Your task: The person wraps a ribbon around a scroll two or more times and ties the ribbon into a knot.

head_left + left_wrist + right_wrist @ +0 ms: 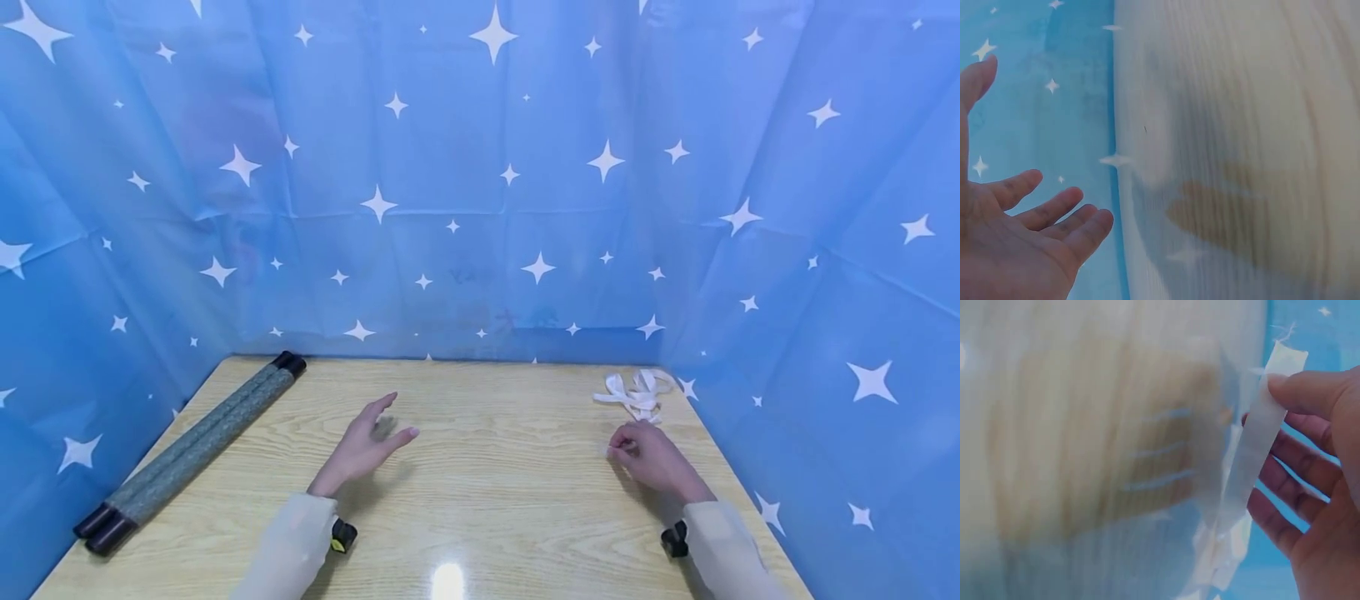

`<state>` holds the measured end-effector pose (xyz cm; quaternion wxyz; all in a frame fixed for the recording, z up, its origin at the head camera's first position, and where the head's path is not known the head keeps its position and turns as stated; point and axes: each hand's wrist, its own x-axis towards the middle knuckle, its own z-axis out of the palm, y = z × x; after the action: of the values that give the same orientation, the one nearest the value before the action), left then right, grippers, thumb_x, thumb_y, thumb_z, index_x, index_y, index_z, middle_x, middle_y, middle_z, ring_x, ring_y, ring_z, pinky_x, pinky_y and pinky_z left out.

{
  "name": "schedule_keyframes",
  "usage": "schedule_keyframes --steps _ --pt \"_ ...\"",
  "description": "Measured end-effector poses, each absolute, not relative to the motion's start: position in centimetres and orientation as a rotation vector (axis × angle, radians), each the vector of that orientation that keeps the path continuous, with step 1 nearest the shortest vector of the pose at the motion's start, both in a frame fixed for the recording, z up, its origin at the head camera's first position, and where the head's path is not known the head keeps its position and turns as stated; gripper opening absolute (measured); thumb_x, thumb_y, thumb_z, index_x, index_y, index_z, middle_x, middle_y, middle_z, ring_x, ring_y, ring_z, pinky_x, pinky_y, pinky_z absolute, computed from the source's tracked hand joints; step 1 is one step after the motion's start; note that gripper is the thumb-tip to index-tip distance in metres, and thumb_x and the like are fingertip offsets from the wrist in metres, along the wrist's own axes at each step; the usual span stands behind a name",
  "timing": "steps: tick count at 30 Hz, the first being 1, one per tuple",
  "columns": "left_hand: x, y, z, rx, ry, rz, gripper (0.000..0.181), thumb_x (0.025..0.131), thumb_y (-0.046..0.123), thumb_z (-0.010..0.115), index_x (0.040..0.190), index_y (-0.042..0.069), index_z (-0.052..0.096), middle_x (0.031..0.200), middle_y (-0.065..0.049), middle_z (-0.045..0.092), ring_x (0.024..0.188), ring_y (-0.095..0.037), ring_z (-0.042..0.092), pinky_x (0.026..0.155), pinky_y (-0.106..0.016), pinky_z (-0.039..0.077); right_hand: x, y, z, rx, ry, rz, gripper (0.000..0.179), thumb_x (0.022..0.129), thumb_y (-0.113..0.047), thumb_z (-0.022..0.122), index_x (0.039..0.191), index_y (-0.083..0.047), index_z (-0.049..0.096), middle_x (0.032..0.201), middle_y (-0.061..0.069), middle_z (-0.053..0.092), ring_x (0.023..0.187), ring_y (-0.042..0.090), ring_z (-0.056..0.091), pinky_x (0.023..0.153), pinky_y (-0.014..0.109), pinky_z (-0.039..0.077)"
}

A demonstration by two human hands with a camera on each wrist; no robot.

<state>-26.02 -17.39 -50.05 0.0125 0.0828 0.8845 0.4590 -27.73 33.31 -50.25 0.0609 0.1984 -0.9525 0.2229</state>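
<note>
White ribbon (pixel 1259 437), narrow and smooth, its tip frayed

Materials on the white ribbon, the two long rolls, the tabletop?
White ribbon: woven fabric, smooth with a soft sheen, perhaps satin; loose threads at its cut end.
Two long rolls: mottled grey-green cloth or paper, can't tell which; glossy dark ends, maybe plastic or lacquered wood.
Tabletop: pale wood grain, glossy, laminate or varnished wood; a bright light reflects in it.
</note>
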Motion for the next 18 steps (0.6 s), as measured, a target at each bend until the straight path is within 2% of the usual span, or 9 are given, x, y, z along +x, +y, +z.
schedule_keyframes --steps 5,12,18 --pt "-25.5 -15.8 -49.9 0.306 2.723 1.510 0.086 0.092 0.058 0.070 0.161 0.024 0.033 0.164 -0.013 0.037 0.148 -0.043 0.039 0.119 -0.061 0.035 -27.3 31.9 -49.7 0.575 -2.853 0.764 0.007 0.098 -0.018 0.070 0.091 -0.021 0.072 0.088 -0.011 0.071 0.086 0.005 0.064 0.079 0.032 0.053" --pt "-25.3 -13.3 -49.6 0.421 2.660 1.588 0.078 0.094 0.049 0.072 0.158 0.019 0.038 0.158 -0.016 0.045 0.148 -0.032 0.042 0.120 -0.053 0.038 -26.7 29.7 -48.4 0.665 -2.813 0.907 0.009 0.101 -0.020 0.066 0.097 -0.013 0.070 0.071 -0.006 0.065 0.063 0.000 0.053 0.065 0.023 0.045" --pt "-25.0 -10.8 -48.7 0.545 2.525 1.657 0.069 0.096 0.042 0.072 0.154 0.016 0.043 0.148 -0.018 0.055 0.140 -0.038 0.050 0.115 -0.055 0.043 -26.2 27.1 -47.0 0.730 -2.775 1.019 0.010 0.103 -0.022 0.065 0.100 -0.014 0.070 0.060 -0.008 0.054 0.050 0.001 0.039 0.053 0.023 0.038"
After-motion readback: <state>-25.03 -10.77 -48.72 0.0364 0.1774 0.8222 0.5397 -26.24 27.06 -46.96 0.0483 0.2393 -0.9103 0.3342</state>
